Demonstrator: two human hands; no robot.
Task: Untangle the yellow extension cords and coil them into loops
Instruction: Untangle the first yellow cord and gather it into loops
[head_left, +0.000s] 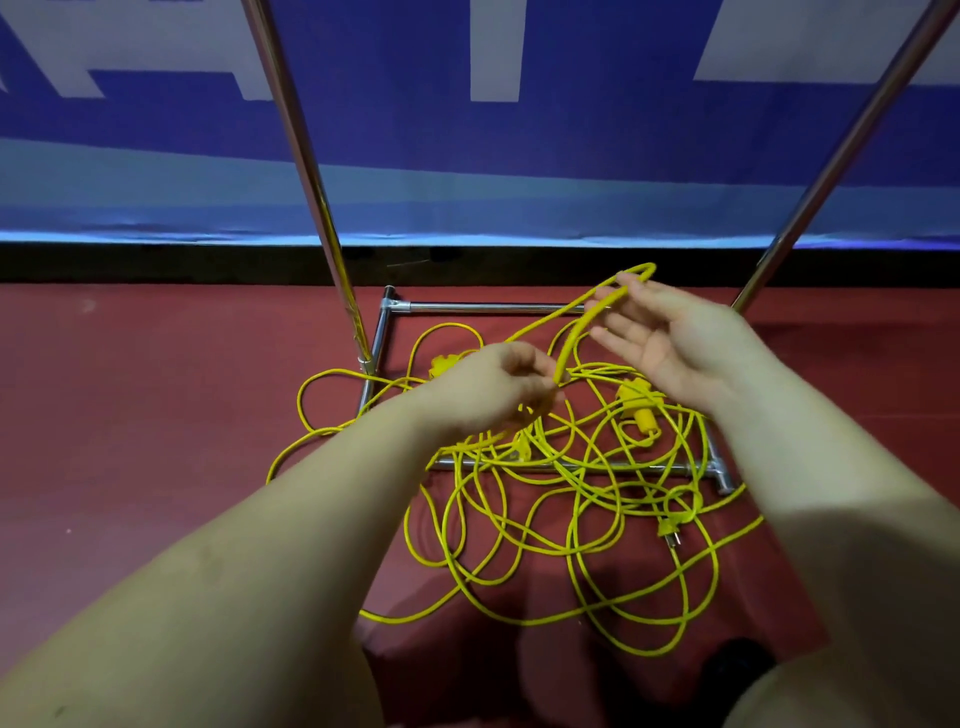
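Here the left hand pinches a yellow cord loop draped over the right hand's spread fingers (tangled below).

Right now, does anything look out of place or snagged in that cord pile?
Yes. The yellow cords lie tangled across the metal rack base, with strands crossing its bars. A plug lies within the tangle. The left hand pinches a lifted loop draped over the open right hand.
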